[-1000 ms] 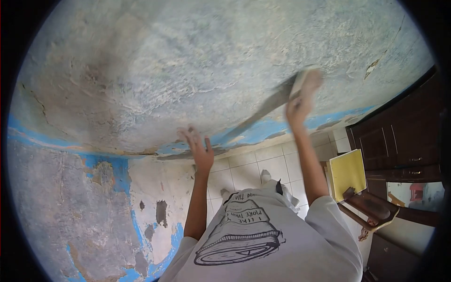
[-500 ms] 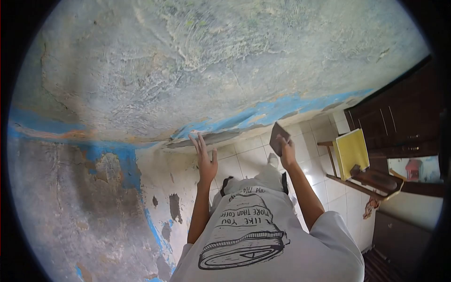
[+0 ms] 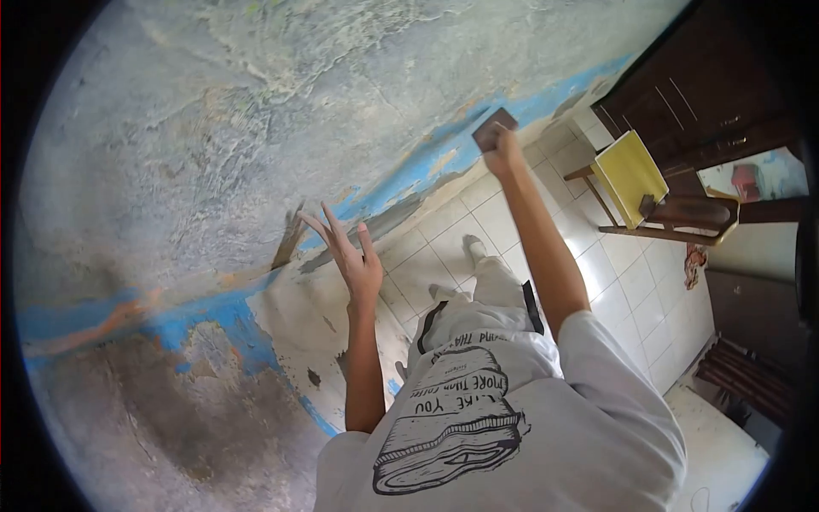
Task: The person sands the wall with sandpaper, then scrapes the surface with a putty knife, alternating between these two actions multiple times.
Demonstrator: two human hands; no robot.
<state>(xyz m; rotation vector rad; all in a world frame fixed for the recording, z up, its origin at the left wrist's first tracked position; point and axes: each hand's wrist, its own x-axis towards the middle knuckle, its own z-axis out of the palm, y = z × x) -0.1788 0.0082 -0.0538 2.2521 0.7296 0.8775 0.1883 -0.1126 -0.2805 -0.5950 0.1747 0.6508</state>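
Note:
My right hand [image 3: 503,154] is wrapped round a flat, dark brown square pad [image 3: 493,128], which is over the blue band low on the rough grey wall [image 3: 256,111]. Whether the pad touches the wall I cannot tell. My left hand [image 3: 351,260] is raised with its fingers spread and holds nothing; its fingertips are close to the wall near the corner. Peeling blue paint [image 3: 435,166] runs along the wall's lower part, with bare patches in it.
A wooden chair with a yellow panel [image 3: 631,179] stands on the white tiled floor [image 3: 486,205] at the right, before dark brown cabinets [image 3: 691,94]. A reddish cloth [image 3: 694,264] lies on the floor. Left, a second peeling wall [image 3: 196,410] meets the first.
My right hand has moved up and forward with the pad, from above the floor to the blue band. My left hand has risen towards the wall. The view has turned.

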